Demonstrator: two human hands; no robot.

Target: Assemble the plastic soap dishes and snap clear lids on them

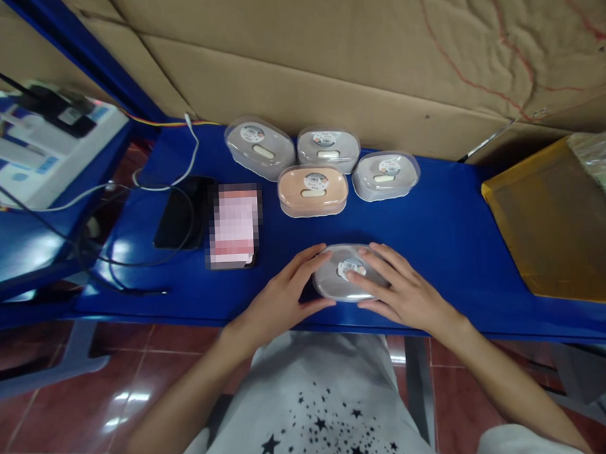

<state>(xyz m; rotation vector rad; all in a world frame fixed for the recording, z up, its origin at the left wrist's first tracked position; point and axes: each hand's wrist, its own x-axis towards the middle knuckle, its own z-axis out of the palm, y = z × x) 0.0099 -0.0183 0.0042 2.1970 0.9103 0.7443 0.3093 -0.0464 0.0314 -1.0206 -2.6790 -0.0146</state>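
Note:
A clear-lidded oval container with a round label lies near the front edge of the blue table. My left hand grips its left end, fingers on the far rim and thumb at the near side. At its right end my right hand holds it too, with some fingers over the lid and label. Behind it stand a peach container and three greyish ones: one at the back left, one at the back middle and one at the right. Each has a label and a pale tab.
A phone with a blurred screen lies left of the hands, beside a black object and cables. A white power strip is at the far left. At the right stands a yellow-taped box; brown paper covers the back.

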